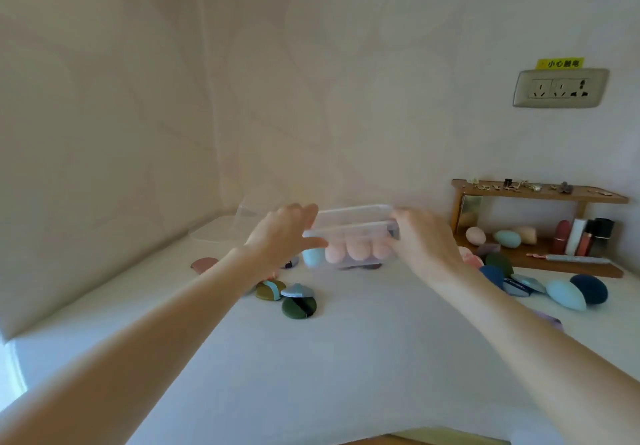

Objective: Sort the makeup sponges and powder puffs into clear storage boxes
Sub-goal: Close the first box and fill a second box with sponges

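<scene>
While my left hand (pixel 282 233) and right hand (pixel 424 237) clasp the clear box (pixel 353 237) by its ends, it hangs above the white table (pixel 311 358). Three pink sponges (pixel 356 249) and one blue lie inside it.

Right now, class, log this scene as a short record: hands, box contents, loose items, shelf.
left hand: grips the clear box at its left end
right hand: grips its right end
box contents: pink sponges, one blue
table: loose puffs, green puff, light blue sponge
wooden shelf: sponges, lipsticks
</scene>
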Available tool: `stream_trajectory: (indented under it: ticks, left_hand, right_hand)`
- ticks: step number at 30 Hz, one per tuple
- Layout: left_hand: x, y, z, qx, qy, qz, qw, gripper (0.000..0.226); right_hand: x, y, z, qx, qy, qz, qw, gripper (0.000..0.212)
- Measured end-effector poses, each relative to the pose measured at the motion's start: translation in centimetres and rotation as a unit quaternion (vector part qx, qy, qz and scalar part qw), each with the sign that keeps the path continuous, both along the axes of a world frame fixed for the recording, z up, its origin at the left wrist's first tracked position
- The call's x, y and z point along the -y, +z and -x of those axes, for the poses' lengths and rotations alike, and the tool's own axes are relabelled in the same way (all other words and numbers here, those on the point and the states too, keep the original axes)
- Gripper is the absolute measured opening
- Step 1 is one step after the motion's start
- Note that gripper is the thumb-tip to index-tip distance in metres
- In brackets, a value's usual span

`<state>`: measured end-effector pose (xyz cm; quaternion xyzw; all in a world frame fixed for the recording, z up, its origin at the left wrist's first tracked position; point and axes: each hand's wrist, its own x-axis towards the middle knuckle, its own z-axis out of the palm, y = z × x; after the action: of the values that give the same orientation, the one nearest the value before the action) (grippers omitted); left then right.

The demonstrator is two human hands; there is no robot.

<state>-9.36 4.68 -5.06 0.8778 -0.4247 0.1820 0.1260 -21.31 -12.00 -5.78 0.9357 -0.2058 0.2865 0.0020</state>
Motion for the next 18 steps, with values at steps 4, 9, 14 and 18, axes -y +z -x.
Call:
stream_trajectory:
  ticks: [4, 9, 14, 18]
  left_hand:
    - [-0.7, 1.8, -4.1, -0.046, 0.005, 0.149, 0.988, 0.031]
    - [-0.5, 1.8, -12.4, -0.182, 0.084, 0.303, 0.932, 0.05]
    - [0.8, -0.4, -17.5, -0.287, 0.259, 0.19, 0.903, 0.078]
    - [0.4, -0.9, -19.0, -0.357, 0.186, 0.279, 0.872, 0.022]
  right_hand:
    - [-0.9, 3.3, -3.9, 0.058, 0.037, 0.024, 0.997, 0.023]
    - [-1.3, 6.2, -9.1, 0.056, 0.031, 0.107, 0.992, 0.025]
    - [-0.1, 5.6, -12.8, 0.012, 0.037, 0.131, 0.991, 0.027]
    - [0.2, 4.8, -14.9, 0.0, 0.053, 0.148, 0.988, 0.026]
